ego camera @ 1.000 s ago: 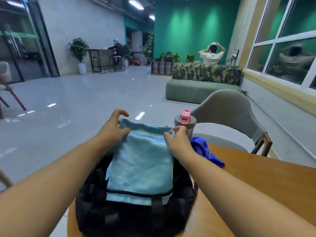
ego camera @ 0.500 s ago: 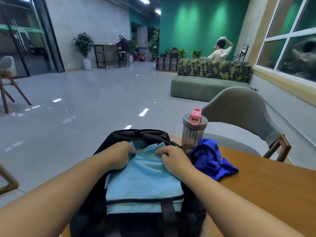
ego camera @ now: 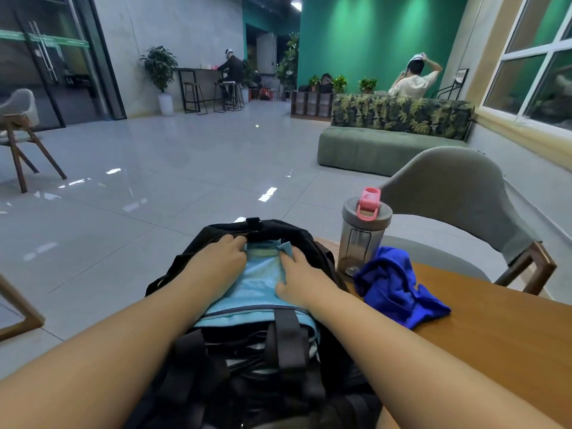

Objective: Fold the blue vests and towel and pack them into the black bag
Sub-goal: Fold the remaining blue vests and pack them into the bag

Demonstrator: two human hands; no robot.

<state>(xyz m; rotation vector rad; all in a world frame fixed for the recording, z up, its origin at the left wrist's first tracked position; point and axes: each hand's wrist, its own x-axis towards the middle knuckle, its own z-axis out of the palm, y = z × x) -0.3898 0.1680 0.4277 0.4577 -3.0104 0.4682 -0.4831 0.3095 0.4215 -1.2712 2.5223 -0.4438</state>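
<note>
A second ago I had the towel [ego camera: 261, 274] held up above the bag [ego camera: 216, 243]; half a second ago it lay flatter across the opening, and now most of it has sunk inside, with only its far edge and a small bunched corner poking up between my hands. I judge the towel nearly packed, needing just a last push under the rim.

My left hand [ego camera: 216, 258] lies palm down on the towel's left side, fingers curled forward with the tips tucked against the bag's far lip; whether they hook the rim or only press the cloth I cannot tell. My right hand [ego camera: 301, 274] rests flatter on the towel's right side, fingers fairly straight and pressing down, thumb spread toward me. Both forearms run straight out from me over the bag.

A blue vest [ego camera: 399, 289] lies crumpled and unfolded on the surface [ego camera: 495, 320] just right of my right hand, touching the bottle [ego camera: 363, 233] beyond it. That one is not yet packed
</note>
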